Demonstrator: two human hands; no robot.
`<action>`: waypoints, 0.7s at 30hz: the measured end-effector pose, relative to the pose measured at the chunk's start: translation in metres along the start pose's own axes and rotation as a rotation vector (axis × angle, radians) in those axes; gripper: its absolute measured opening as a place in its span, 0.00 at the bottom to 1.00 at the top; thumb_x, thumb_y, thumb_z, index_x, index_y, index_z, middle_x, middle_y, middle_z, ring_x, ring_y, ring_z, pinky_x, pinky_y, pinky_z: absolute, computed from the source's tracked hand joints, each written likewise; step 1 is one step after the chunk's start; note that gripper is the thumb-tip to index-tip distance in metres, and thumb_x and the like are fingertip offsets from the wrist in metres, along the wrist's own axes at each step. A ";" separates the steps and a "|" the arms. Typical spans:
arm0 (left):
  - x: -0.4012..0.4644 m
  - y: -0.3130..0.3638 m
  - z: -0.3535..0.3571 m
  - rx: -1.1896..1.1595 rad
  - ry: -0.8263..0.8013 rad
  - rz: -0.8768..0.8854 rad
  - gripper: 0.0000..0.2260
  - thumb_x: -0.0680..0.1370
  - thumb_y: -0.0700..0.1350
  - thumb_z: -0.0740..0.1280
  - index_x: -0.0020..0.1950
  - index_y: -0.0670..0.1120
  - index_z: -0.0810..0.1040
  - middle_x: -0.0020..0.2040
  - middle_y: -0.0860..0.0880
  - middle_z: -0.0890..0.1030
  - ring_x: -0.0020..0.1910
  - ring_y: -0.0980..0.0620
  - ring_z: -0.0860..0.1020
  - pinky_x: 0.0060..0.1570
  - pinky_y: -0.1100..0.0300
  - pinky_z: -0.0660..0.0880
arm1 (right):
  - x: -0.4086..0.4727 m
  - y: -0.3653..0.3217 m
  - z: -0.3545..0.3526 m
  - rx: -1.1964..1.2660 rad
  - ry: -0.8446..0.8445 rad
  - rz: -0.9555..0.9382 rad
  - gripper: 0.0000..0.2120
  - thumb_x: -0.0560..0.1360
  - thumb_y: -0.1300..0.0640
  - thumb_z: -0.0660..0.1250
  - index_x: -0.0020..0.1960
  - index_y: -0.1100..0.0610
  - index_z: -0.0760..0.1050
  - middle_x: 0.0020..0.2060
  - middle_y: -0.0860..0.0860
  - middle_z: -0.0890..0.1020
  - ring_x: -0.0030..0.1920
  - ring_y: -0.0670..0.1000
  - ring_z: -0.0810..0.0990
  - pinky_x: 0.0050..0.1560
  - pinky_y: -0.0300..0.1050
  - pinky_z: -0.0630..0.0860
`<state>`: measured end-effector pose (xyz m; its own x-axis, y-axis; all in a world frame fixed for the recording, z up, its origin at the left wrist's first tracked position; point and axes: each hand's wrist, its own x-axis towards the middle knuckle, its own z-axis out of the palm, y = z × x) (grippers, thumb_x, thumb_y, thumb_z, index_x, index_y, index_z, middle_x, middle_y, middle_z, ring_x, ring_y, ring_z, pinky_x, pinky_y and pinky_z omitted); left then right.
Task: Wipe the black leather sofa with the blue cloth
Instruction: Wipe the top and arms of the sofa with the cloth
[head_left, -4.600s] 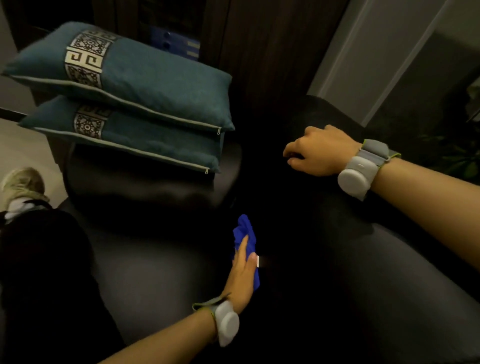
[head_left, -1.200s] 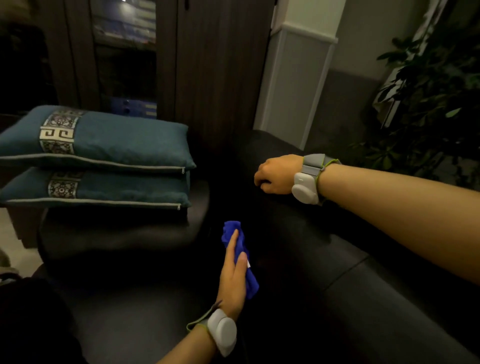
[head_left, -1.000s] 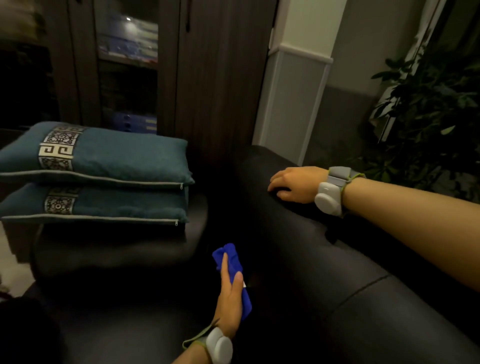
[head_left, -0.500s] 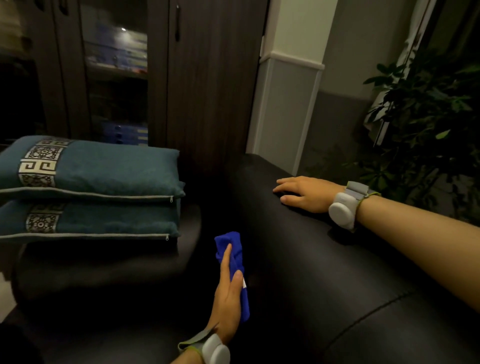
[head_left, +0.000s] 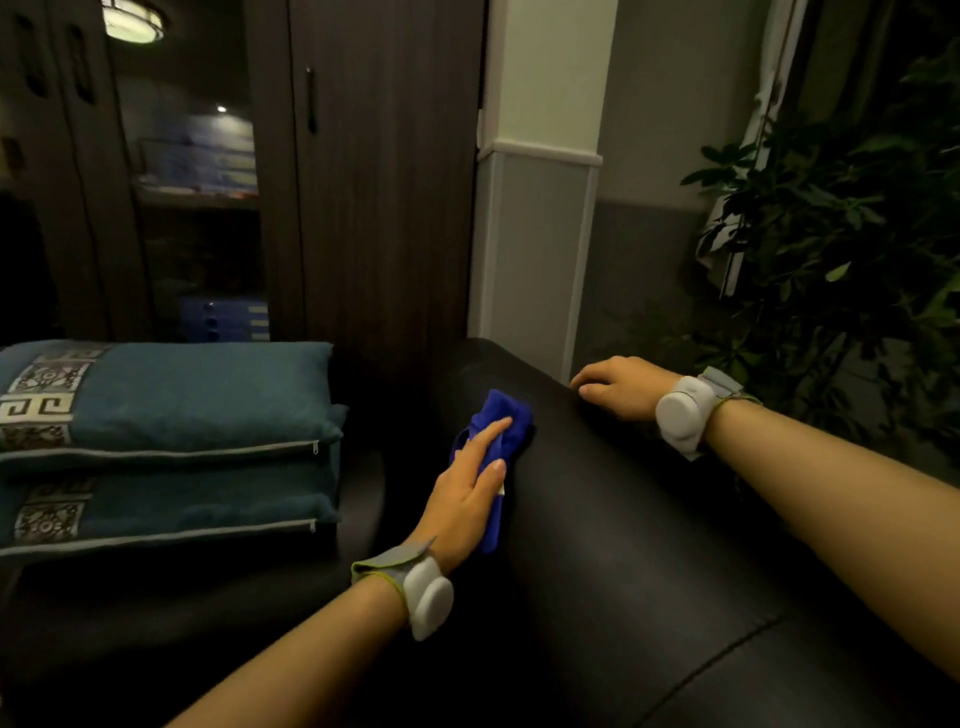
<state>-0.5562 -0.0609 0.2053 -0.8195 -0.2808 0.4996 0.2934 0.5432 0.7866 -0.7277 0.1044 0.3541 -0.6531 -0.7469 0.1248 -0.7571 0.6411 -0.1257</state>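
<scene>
The black leather sofa (head_left: 613, 545) fills the lower middle and right of the head view, its rounded backrest top running away to the far corner. The blue cloth (head_left: 506, 415) is bunched against the backrest near its top. My left hand (head_left: 467, 491) lies flat on the cloth with fingers stretched, pressing it to the leather. My right hand (head_left: 618, 387) rests palm down on the far edge of the backrest top, fingers loosely spread, with nothing in it. Both wrists carry a grey band with a white puck.
Two teal cushions (head_left: 171, 405) are stacked on the sofa's armrest at left. A dark wooden cabinet (head_left: 384, 182) with a glass door stands behind. A leafy potted plant (head_left: 841, 249) crowds the right side behind the sofa. A white wall pillar (head_left: 540, 208) stands beyond the backrest corner.
My left hand has slid the blue cloth up from the seat crease onto the upper backrest. My right hand has opened from a fist to flat and shifted along the backrest top.
</scene>
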 end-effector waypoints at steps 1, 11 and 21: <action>0.007 0.005 -0.002 0.048 -0.038 0.030 0.19 0.83 0.52 0.57 0.72 0.70 0.63 0.75 0.60 0.64 0.77 0.52 0.59 0.77 0.53 0.54 | 0.001 0.001 -0.003 0.031 0.036 0.000 0.15 0.82 0.51 0.57 0.66 0.50 0.75 0.63 0.50 0.78 0.60 0.50 0.77 0.62 0.44 0.73; 0.071 0.079 0.037 0.482 -0.646 0.434 0.17 0.83 0.58 0.56 0.71 0.71 0.64 0.73 0.61 0.66 0.69 0.59 0.67 0.69 0.60 0.62 | -0.002 0.055 -0.022 0.391 0.371 0.170 0.10 0.79 0.58 0.61 0.54 0.51 0.80 0.50 0.52 0.83 0.51 0.52 0.81 0.45 0.43 0.77; 0.088 0.070 0.033 0.544 -0.468 0.206 0.16 0.84 0.55 0.55 0.71 0.64 0.71 0.69 0.53 0.73 0.68 0.50 0.70 0.71 0.55 0.63 | -0.021 0.081 0.009 0.407 0.117 0.372 0.11 0.80 0.57 0.60 0.58 0.58 0.79 0.46 0.54 0.82 0.42 0.53 0.82 0.22 0.32 0.69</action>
<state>-0.6242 -0.0212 0.2919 -0.9339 0.1689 0.3152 0.2780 0.8973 0.3429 -0.7753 0.1704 0.3327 -0.8896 -0.4445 0.1048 -0.4244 0.7200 -0.5491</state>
